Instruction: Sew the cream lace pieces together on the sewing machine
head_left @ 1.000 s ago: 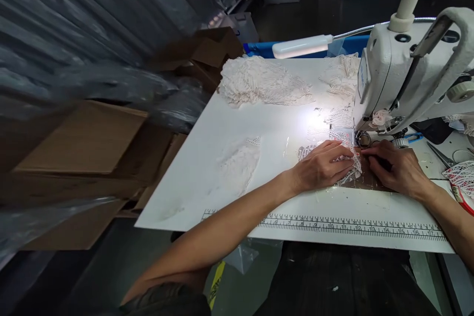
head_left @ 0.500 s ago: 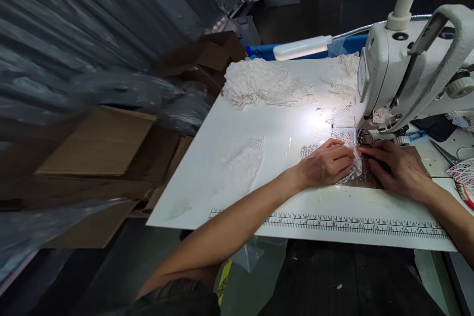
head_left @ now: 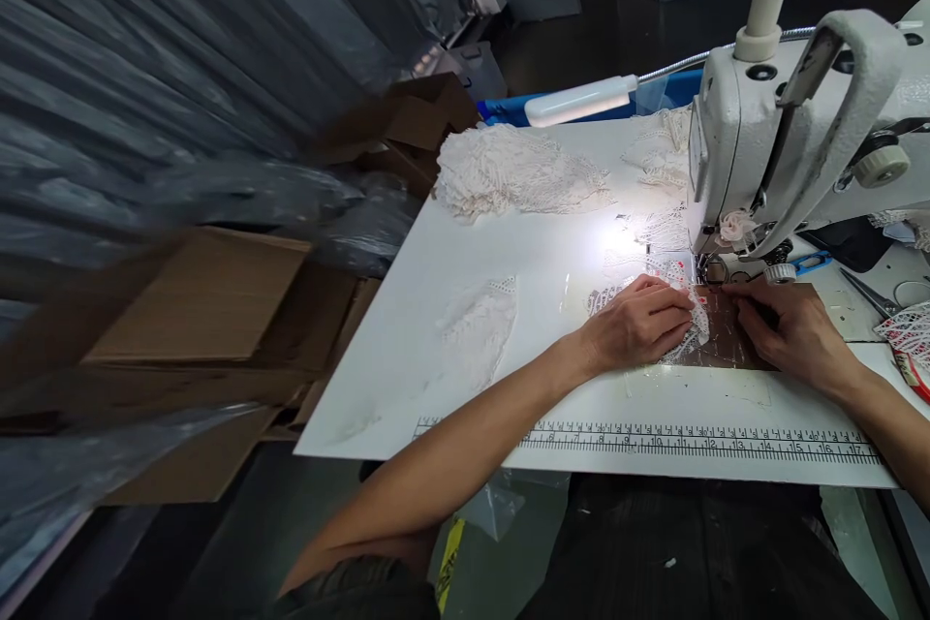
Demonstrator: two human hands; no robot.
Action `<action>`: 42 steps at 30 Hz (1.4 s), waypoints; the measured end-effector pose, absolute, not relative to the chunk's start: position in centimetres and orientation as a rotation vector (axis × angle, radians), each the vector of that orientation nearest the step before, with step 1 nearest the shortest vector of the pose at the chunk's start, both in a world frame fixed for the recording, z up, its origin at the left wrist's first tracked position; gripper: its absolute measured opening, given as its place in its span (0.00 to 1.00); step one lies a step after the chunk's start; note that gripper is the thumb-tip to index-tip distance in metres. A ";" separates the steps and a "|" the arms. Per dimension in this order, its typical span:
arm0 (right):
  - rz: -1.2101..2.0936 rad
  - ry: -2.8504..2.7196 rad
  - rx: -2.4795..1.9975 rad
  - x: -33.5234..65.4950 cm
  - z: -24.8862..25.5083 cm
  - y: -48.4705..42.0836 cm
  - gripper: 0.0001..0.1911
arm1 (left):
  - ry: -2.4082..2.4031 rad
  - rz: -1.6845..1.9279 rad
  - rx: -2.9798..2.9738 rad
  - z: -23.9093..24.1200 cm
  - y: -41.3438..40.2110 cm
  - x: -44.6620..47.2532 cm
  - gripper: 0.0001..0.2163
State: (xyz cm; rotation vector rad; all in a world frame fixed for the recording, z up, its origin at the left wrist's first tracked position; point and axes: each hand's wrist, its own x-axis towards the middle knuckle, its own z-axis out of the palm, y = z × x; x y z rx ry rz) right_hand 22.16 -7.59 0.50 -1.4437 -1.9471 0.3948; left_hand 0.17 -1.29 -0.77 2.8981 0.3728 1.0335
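A white lace piece with red spots (head_left: 698, 320) lies by the needle area of a white sewing machine (head_left: 733, 136). My left hand (head_left: 643, 318) presses on this lace with its fingers bent and together, covering part of it. Over a brown plate (head_left: 733, 334), right of the lace, is my right hand (head_left: 799, 329). Its thumb and forefinger come together close to the presser foot, apart from the lace; anything between them is too small to make out.
White lace is heaped (head_left: 515, 170) at the table's back, and a flat lace piece (head_left: 476, 325) lies left. Scissors (head_left: 868, 293) and a blue tool (head_left: 812, 262) rest right of the machine. A lamp (head_left: 581, 102) hangs above; cardboard boxes (head_left: 203, 300) stand left.
My right hand has drawn back to the right, away from the lace, baring more of the brown plate. My left hand stays on the lace. The view has shifted slightly.
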 end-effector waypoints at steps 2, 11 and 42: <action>0.326 -2.002 -1.373 22.1 0.4 -7.7 0.15 | 0.398 0.994 2.904 -0.8 -1.3 0.1 0.09; 0.110 -2.381 -1.101 22.1 0.5 -8.2 0.16 | 0.429 0.782 2.961 -0.6 -1.4 -0.2 0.11; -0.150 -2.509 -1.157 21.5 0.7 -8.2 0.18 | 0.578 0.686 3.138 0.1 -1.2 0.1 0.13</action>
